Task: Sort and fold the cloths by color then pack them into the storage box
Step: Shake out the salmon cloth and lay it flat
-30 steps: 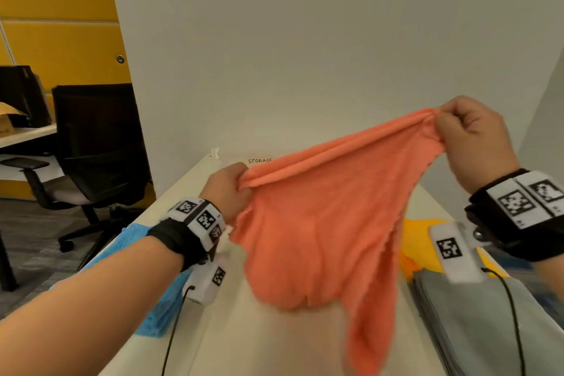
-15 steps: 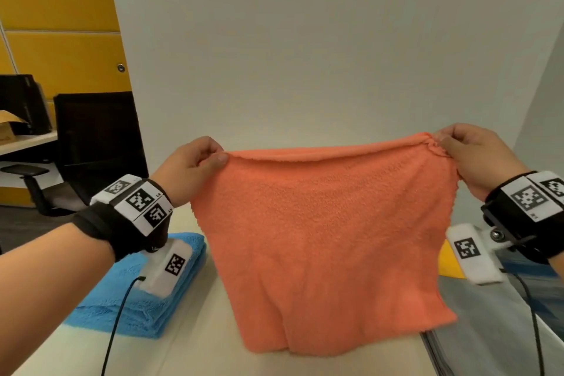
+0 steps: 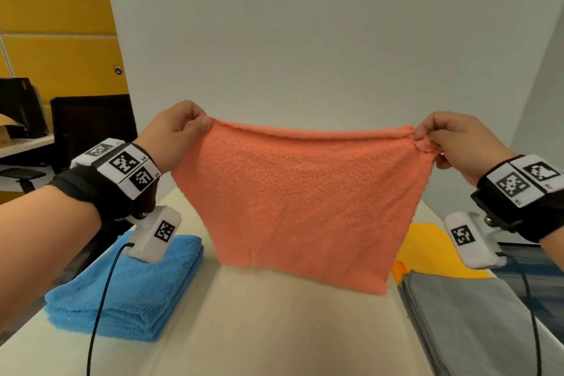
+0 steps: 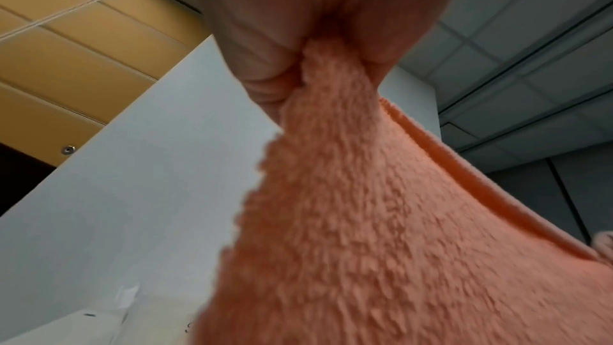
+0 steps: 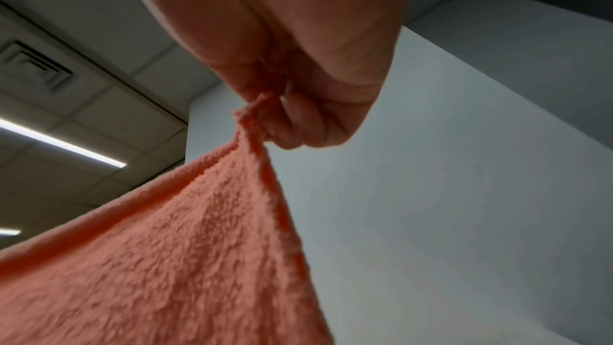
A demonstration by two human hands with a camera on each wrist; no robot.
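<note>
Counter [image 3: 274, 330] nearest, pale, bare in the middle strip. A folded blue cloth [image 3: 131, 290] is seen at its left, a grey cloth [image 3: 464, 314] at its right with a yellow cloth [image 3: 427, 241] just behind. Above the bare strip the orange cloth [image 3: 299, 198] is held up off the counter, spread flat, lower edge hanging free and slightly uneven. Its top corners are pinched, one by the left hand [image 3: 174, 137], one by the right hand [image 3: 454, 143]; both grips are closed on fabric. For a clean fold, the top hem is best kept taut and level, the cloth lowered onto the bare strip, corners matched before release. The right corner looks bunched; it should be smoothed first. No storage box is seen.
</note>
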